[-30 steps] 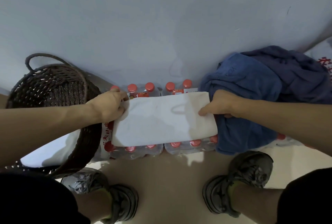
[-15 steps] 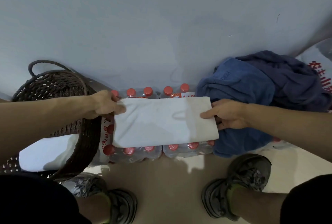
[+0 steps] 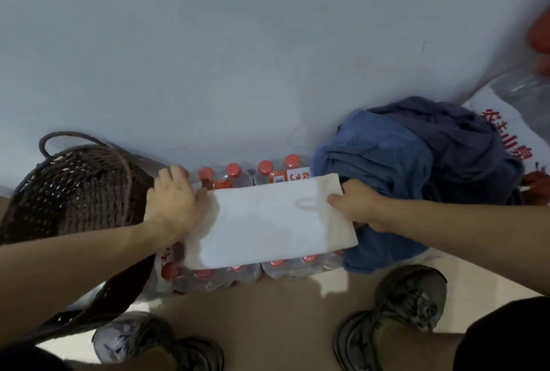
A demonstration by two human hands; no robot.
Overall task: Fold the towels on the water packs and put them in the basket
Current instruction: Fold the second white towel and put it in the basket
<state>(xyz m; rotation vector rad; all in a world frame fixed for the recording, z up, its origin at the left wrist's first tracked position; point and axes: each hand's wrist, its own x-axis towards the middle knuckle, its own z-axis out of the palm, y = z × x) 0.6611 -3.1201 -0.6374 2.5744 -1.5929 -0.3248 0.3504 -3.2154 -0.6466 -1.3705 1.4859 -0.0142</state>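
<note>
A folded white towel (image 3: 268, 221) lies across the shrink-wrapped water packs (image 3: 232, 175) with red caps. My left hand (image 3: 172, 201) holds the towel's left end, thumb on the cloth, with the fingers blurred by motion. My right hand (image 3: 357, 206) pinches the towel's right end, thumb on top and fingers underneath. The dark woven basket (image 3: 74, 192) stands at the left, right beside my left wrist; my forearm hides most of its inside.
A crumpled blue towel (image 3: 387, 168) and a darker blue one (image 3: 464, 144) are heaped on the packs at the right. Another water pack (image 3: 506, 126) with red print lies far right. A pale wall stands close behind. My shoes (image 3: 401, 305) are on the beige floor.
The towel's left end has shifted right and lifted slightly, with my left hand moving over it. My right hand still holds the right end. My head has tilted a little.
</note>
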